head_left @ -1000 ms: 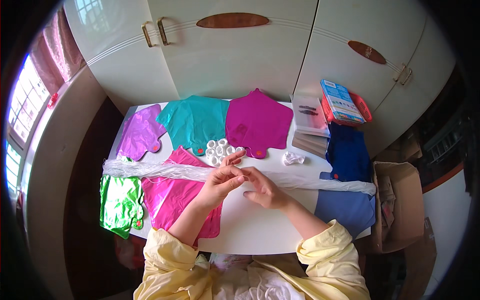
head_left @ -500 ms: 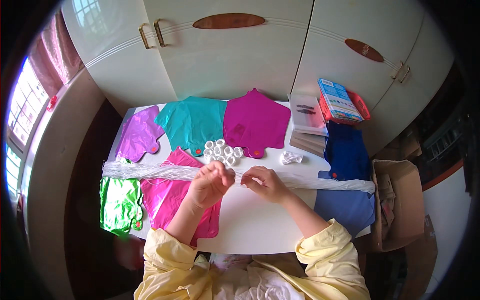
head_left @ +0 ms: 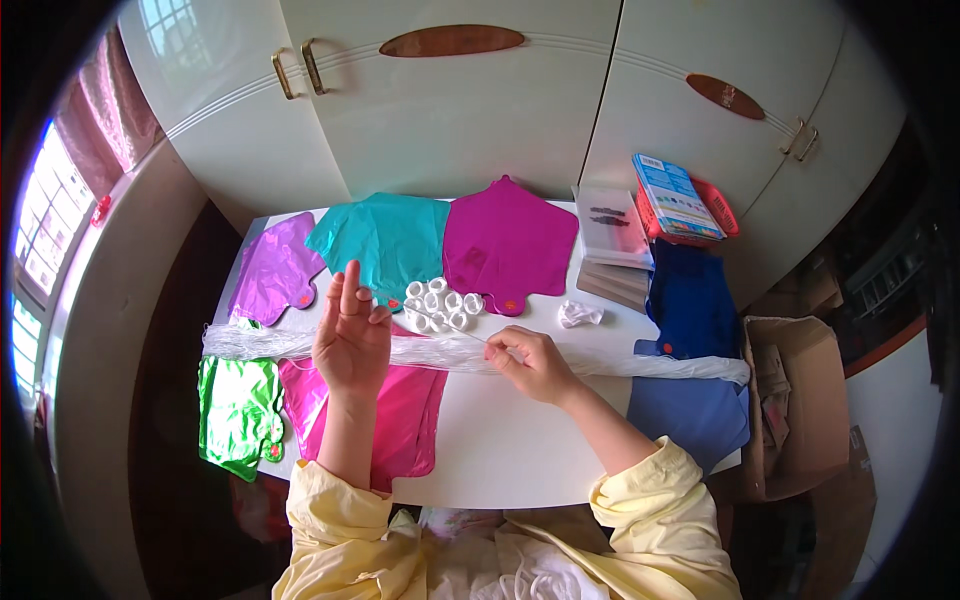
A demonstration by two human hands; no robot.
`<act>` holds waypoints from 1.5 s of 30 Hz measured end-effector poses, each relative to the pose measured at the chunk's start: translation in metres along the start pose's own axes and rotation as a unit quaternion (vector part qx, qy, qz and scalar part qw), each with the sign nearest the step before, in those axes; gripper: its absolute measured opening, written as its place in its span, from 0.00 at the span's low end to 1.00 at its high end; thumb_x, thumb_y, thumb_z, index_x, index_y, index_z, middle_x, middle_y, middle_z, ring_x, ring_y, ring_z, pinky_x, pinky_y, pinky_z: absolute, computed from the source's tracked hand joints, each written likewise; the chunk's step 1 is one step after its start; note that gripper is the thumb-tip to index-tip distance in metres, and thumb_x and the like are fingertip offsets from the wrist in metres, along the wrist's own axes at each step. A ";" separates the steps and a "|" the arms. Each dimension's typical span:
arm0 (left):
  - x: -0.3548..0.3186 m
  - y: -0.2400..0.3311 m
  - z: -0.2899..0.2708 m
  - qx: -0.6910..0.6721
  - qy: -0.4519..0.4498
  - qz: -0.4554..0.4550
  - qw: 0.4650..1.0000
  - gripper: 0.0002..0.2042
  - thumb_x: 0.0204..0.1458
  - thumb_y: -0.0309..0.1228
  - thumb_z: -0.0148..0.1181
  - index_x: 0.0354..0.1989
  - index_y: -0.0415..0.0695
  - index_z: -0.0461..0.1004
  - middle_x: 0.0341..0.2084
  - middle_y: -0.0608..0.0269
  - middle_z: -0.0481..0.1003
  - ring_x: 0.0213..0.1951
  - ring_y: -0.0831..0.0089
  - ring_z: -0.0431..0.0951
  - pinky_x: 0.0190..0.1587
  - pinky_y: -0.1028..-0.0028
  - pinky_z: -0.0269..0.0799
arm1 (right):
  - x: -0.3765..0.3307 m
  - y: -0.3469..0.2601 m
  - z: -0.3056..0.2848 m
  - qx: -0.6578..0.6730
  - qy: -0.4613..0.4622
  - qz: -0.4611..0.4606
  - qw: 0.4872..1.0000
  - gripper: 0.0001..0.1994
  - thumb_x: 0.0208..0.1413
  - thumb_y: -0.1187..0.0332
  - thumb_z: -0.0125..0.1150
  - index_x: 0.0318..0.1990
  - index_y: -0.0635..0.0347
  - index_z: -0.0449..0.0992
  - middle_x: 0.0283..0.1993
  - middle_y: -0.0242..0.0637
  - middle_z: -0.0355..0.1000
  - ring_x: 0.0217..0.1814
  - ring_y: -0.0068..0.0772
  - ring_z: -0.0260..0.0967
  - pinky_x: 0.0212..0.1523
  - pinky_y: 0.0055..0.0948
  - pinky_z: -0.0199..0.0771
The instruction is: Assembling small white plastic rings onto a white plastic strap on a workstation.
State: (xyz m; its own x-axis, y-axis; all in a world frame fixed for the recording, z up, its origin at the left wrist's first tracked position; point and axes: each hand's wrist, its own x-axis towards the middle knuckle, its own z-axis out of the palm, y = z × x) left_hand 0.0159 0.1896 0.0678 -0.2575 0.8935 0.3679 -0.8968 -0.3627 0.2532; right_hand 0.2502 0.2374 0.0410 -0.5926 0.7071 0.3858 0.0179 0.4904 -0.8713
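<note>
Pinching one thread (head_left: 471, 336) — one right hand (head_left: 535, 366), near one white bundle (head_left: 660, 369).

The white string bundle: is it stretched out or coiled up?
Stretched out: the string bundle runs across the table, from the green sheet to the pale-blue one.

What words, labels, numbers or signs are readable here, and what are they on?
None is clear enough to quote.
Blue-and-white stack: print too small.
Right oval cabinet plaque: marks too blurred.
Translucent packet: dark marks, unreadable.
Red spot on the magenta sheet: too small.
</note>
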 end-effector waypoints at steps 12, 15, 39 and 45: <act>0.003 0.009 -0.003 -0.037 0.038 0.028 0.998 0.15 0.57 0.36 0.46 0.48 0.38 0.65 0.53 0.52 0.67 0.41 0.69 0.68 0.40 0.72 0.62 | -0.007 0.006 -0.019 0.176 0.037 0.120 0.976 0.12 0.54 0.67 0.51 0.21 0.61 0.71 0.18 0.29 0.66 0.20 0.16 0.59 0.25 0.18 0.62; 0.005 0.013 -0.005 -0.042 0.057 0.056 0.996 0.17 0.57 0.35 0.46 0.50 0.37 0.62 0.55 0.52 0.65 0.41 0.68 0.67 0.40 0.72 0.61 | -0.009 0.010 -0.027 0.184 0.058 0.102 0.976 0.14 0.54 0.65 0.52 0.19 0.61 0.71 0.18 0.29 0.67 0.19 0.15 0.57 0.20 0.18 0.56; -0.005 0.006 0.008 0.113 -0.033 -0.108 0.987 0.10 0.53 0.29 0.47 0.41 0.38 0.69 0.39 0.61 0.71 0.33 0.77 0.65 0.37 0.75 0.59 | -0.004 0.015 -0.019 0.149 0.091 0.092 0.980 0.07 0.55 0.70 0.53 0.26 0.61 0.71 0.22 0.21 0.62 0.23 0.10 0.52 0.24 0.15 0.52; -0.005 -0.018 0.012 0.715 -0.024 0.020 0.698 0.25 0.51 0.29 0.52 0.60 0.46 0.59 0.54 0.62 0.63 0.48 0.68 0.64 0.49 0.72 0.56 | -0.009 0.005 -0.018 0.077 -0.049 0.041 0.995 0.07 0.54 0.71 0.53 0.26 0.63 0.72 0.18 0.22 0.62 0.20 0.11 0.53 0.20 0.16 0.52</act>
State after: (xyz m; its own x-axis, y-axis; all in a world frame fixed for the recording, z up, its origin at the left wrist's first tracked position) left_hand 0.0380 0.1887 0.0725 -0.2291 0.8778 0.4207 0.3964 -0.3106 0.8640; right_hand 0.2701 0.2422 0.0388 -0.6694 0.6853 0.2869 -0.0494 0.3442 -0.9376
